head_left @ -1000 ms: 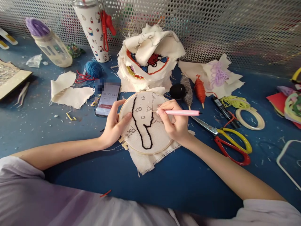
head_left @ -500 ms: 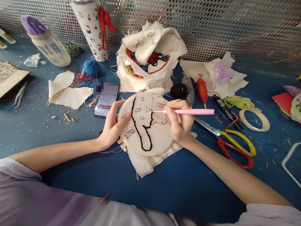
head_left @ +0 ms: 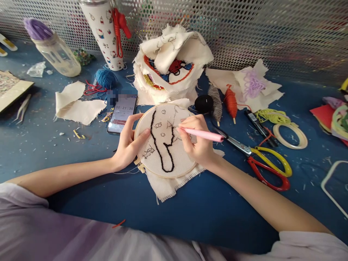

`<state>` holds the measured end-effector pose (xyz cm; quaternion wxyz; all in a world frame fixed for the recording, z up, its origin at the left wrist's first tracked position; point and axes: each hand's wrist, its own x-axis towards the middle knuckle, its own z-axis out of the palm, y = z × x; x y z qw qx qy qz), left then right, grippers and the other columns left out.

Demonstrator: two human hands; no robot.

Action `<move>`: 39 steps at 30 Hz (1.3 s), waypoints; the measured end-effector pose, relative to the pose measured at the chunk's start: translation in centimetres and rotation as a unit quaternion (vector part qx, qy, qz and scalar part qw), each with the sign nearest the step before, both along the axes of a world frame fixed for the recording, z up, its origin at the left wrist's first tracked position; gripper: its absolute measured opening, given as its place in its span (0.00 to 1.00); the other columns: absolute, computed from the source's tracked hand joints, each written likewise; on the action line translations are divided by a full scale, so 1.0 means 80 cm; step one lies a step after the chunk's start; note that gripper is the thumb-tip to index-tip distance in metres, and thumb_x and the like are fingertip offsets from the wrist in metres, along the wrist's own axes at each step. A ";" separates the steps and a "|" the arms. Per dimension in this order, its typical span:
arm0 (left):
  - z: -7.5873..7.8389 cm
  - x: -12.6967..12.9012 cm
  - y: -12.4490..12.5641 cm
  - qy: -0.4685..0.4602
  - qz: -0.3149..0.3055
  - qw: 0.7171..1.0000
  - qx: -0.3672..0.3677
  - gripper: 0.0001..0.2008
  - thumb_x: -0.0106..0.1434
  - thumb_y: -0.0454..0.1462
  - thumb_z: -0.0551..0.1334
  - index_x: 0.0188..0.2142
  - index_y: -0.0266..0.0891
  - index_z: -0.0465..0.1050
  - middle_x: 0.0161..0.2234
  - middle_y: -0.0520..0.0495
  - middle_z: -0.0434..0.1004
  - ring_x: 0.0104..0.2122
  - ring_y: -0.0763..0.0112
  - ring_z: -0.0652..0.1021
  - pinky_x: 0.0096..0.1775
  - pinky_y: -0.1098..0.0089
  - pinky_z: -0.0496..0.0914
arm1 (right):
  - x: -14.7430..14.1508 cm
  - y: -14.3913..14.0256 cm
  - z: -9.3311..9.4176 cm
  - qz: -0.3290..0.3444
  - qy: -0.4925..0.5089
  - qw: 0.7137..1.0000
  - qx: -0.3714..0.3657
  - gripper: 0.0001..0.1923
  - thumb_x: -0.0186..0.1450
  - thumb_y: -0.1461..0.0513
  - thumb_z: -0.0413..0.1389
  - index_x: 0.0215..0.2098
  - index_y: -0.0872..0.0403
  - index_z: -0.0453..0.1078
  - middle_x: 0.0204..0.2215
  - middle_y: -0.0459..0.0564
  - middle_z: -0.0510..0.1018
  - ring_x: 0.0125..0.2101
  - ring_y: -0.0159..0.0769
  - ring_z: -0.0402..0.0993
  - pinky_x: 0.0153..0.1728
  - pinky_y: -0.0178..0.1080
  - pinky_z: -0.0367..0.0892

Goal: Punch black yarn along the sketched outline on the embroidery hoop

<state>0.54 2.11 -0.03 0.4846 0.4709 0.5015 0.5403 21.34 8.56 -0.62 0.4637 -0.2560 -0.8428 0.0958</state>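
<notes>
My left hand (head_left: 130, 143) grips the left rim of an embroidery hoop (head_left: 183, 175), thumb on top and fingers underneath. Cream fabric (head_left: 185, 156) is stretched in it, with a thick black yarn outline (head_left: 162, 156) and thin pencil-like drawn lines; its frayed edge hangs below the rim. In my right hand (head_left: 199, 143) is a pink-handled punch needle (head_left: 203, 134), pinched between thumb and fingers. Its tip is at the upper end of the black outline on the right; whether it is through the cloth is hidden by my fingers.
Beyond the hoop lie a phone (head_left: 122, 114), a pile of embroidered cloth (head_left: 165, 65) and a black yarn ball (head_left: 203, 104). Scissors (head_left: 268, 166) with red and yellow handles rest at right, near a marker (head_left: 259, 127) and a tape roll (head_left: 290, 136). A tumbler (head_left: 104, 36) stands behind.
The punch needle has gone lower into or nearer the cloth, its handle now tilting down to the right. My right hand has shifted left with it. My left hand keeps its hold.
</notes>
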 end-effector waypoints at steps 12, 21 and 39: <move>-0.001 0.000 0.003 0.008 0.012 1.000 -0.015 0.20 0.60 0.42 0.66 0.49 0.43 0.64 0.22 0.55 0.71 0.18 0.76 0.70 0.16 0.78 0.64 | 0.002 -0.003 -0.006 -0.050 0.118 0.984 -0.121 0.01 0.67 0.64 0.54 0.36 0.51 0.66 0.31 0.47 0.71 0.34 0.36 0.76 0.38 0.45 0.73; -0.003 -0.001 0.004 0.023 0.011 1.000 -0.012 0.20 0.60 0.43 0.65 0.49 0.42 0.64 0.23 0.55 0.70 0.18 0.77 0.69 0.16 0.78 0.64 | 0.002 -0.003 -0.007 -0.052 0.118 0.983 -0.128 0.03 0.68 0.64 0.52 0.35 0.51 0.65 0.30 0.47 0.71 0.33 0.36 0.74 0.38 0.45 0.72; 0.002 0.002 0.000 -0.011 0.006 1.000 -0.004 0.20 0.61 0.42 0.65 0.50 0.42 0.63 0.22 0.55 0.73 0.17 0.77 0.71 0.17 0.79 0.65 | -0.008 -0.007 0.002 -0.046 -0.050 0.997 0.042 0.13 0.63 0.65 0.61 0.32 0.49 0.58 0.22 0.41 0.66 0.25 0.31 0.65 0.29 0.37 0.63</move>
